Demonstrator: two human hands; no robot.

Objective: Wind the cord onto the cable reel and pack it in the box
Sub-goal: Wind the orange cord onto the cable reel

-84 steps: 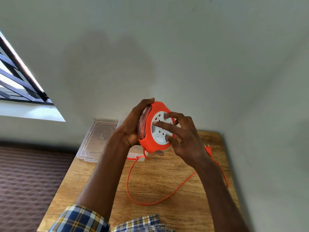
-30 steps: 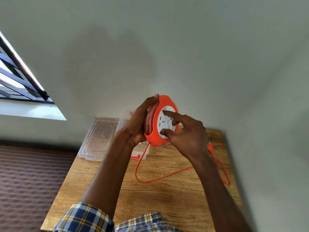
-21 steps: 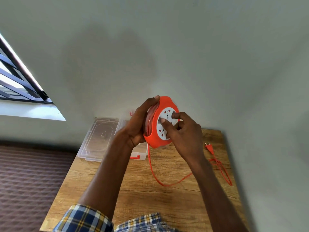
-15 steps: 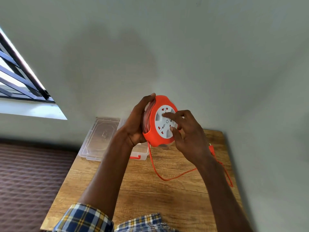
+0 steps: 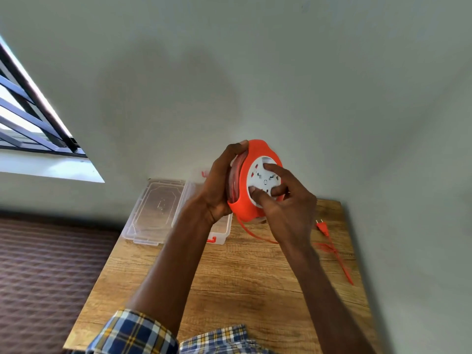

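Head view: winding underway, left hand (image 5: 217, 190) clamped on cable reel (image 5: 245, 198), right hand (image 5: 286, 208) fingertips pressing its white hub; next, crank in loose cord (image 5: 334, 254).

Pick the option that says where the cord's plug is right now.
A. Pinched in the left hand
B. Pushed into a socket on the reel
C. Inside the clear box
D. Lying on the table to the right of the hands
D: the plug lies on the wooden table, right of the right hand, with no hand on it.
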